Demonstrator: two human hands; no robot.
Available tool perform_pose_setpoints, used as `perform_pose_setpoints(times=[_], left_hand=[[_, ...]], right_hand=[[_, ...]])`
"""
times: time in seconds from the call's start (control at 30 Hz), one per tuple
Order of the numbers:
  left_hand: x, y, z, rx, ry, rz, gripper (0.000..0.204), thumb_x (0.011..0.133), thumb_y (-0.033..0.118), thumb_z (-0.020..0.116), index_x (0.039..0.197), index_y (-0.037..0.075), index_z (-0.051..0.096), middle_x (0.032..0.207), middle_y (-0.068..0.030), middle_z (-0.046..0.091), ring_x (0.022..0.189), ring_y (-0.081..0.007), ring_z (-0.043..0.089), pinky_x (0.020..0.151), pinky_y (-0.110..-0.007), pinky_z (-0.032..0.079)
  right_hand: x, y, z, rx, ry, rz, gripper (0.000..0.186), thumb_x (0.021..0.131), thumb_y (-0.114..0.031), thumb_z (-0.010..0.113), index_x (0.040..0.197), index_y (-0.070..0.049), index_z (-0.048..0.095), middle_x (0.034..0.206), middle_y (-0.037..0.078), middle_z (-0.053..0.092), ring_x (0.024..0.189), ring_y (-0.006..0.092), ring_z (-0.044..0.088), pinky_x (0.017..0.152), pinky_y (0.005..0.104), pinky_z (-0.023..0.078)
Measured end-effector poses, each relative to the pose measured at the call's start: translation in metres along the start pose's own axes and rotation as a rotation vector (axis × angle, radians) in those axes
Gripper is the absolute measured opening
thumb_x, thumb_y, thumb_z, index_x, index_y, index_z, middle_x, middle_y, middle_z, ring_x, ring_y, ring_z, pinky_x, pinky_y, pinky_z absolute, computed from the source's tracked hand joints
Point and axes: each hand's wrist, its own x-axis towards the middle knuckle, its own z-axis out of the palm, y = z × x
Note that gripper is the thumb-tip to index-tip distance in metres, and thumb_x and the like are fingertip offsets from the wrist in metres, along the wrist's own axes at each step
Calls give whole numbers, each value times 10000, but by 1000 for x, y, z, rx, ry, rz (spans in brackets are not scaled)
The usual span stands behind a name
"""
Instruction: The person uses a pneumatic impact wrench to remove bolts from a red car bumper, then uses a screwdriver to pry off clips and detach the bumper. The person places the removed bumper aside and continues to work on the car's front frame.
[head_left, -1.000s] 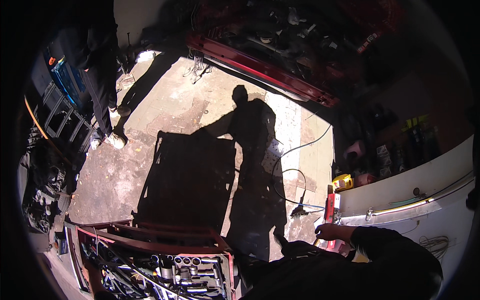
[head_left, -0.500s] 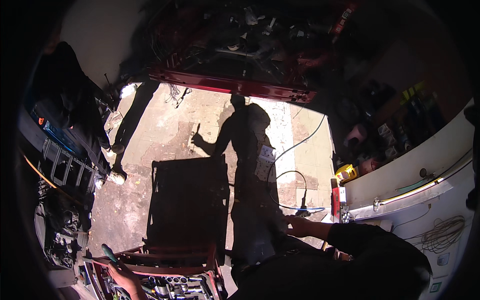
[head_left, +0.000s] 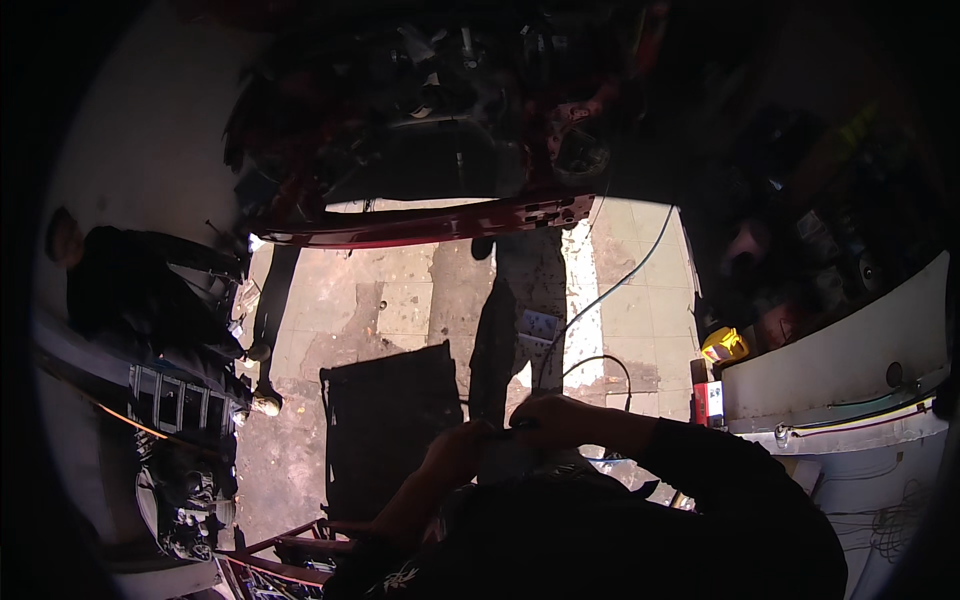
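Note:
My left hand (head_left: 455, 452) and my right hand (head_left: 545, 420) are close together in front of my body, both with fingers curled. A small dark thing shows between them, too shaded to name. Below and to the left stands a red tool chest (head_left: 290, 545), its contents mostly hidden by my left arm. Across the floor lies a red car's front crossbar (head_left: 430, 225), spanning the open engine bay above the sunlit ground.
At the left a person in dark clothes (head_left: 150, 295) is beside a metal ladder (head_left: 175, 400). A yellow container (head_left: 725, 345) and a red box (head_left: 707, 400) are by a pale panel (head_left: 840, 370) at the right. A hose (head_left: 625, 275) runs over the floor (head_left: 400, 310).
My left hand has come from the tool chest, where it had a green-handled tool, up to my right hand. My right hand has moved left. The view has shifted.

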Motion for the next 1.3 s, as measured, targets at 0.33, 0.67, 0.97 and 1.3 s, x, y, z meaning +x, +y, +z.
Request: perform_pose_setpoints(times=[0.33, 0.67, 0.97, 1.3], left_hand=[[334, -77, -111, -1292, 429, -425, 710, 993, 566, 748, 1517, 141, 526, 1494, -28, 572, 1389, -238, 545, 858, -537, 468], [625, -259, -276, -2096, 1008, -492, 1254, 866, 1005, 385, 1759, 231, -34, 1828, -114, 136, 1656, -374, 241, 1304, -704, 93], [730, -305, -265, -2274, 923, -169, 1051, 829, 902, 551, 1544, 138, 446, 1490, -116, 515, 1409, -335, 516, 1209, -652, 345], [771, -392, -221, -2514, 973, -191, 634, 863, 776, 529, 1038, 187, 685, 1043, -34, 668, 976, -231, 664, 906, -447, 521]], right_hand=[[17, 118, -301, -191, 681, 188, 185, 967, -84, 708, 1148, -47, 712, 1049, 147, 750, 973, 326, 747, 847, 430, 599], [223, 218, -544, -534, 633, 273, 216, 907, -100, 758, 1122, -82, 750, 964, 90, 691, 815, 276, 716, 737, 404, 581], [327, 247, -620, -783, 207, 315, 253, 889, -144, 786, 1136, -105, 749, 1014, 63, 650, 827, 235, 699, 725, 383, 597], [353, 239, -590, -1012, -20, 402, 300, 930, -160, 751, 1196, -36, 687, 967, 116, 657, 806, 250, 716, 630, 405, 578]])
